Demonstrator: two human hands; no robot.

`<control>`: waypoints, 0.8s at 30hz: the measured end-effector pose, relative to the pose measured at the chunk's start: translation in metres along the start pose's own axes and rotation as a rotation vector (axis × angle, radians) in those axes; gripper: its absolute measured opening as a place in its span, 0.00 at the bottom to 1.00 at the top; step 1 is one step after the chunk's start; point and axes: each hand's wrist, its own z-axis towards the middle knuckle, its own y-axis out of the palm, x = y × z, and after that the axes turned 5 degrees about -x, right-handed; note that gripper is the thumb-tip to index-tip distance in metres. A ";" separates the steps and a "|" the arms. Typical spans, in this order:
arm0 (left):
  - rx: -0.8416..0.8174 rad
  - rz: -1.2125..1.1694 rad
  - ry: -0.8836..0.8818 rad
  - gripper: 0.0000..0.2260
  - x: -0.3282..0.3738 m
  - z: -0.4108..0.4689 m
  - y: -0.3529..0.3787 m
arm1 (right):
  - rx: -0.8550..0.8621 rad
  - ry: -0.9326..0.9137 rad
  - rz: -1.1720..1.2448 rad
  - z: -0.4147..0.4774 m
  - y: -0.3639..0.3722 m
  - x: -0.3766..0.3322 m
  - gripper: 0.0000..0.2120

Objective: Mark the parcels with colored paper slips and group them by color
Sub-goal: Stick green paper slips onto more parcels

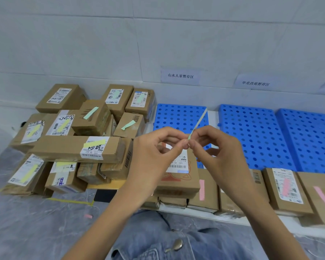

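On my feed I see both hands meeting in mid-air over the parcels. The left hand point(158, 149) and the right hand point(216, 147) each pinch the lower end of a thin pale green slip point(198, 123) between thumb and fingertip, and it slants up in front of the blue perforated pallet point(176, 113). Below them lies a brown parcel point(178, 177) with a white label, just beside boxes bearing pink slips point(202, 189), while the pile at left point(64, 147) carries yellow slips point(94, 144) and green ones.
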 end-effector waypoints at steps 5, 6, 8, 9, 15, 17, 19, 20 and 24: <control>0.041 0.188 0.073 0.05 0.003 0.003 0.001 | 0.044 -0.135 -0.223 -0.001 0.001 -0.001 0.06; 0.068 0.208 0.083 0.05 0.003 0.004 0.003 | 0.069 -0.121 -0.182 -0.001 0.001 -0.001 0.06; 0.112 0.178 0.061 0.06 0.004 0.004 0.006 | 0.126 -0.011 -0.006 0.001 0.001 -0.002 0.07; 0.119 0.136 0.030 0.06 0.004 0.005 0.007 | 0.135 0.050 0.103 0.003 0.000 -0.003 0.10; 0.084 -0.001 -0.068 0.07 0.005 0.011 0.009 | 0.106 0.076 0.248 0.009 0.000 -0.003 0.10; 0.074 -0.004 -0.066 0.07 0.006 0.012 0.010 | 0.124 0.034 0.180 0.008 0.002 -0.002 0.08; 0.047 -0.053 -0.087 0.06 0.008 0.012 0.009 | 0.129 0.031 0.196 0.009 0.001 -0.001 0.07; 0.017 -0.102 -0.111 0.06 0.008 0.012 0.007 | 0.126 0.035 0.209 0.009 -0.001 -0.001 0.07; -0.163 -0.288 -0.218 0.05 0.010 0.012 -0.002 | 0.045 0.038 0.251 0.010 -0.011 -0.003 0.07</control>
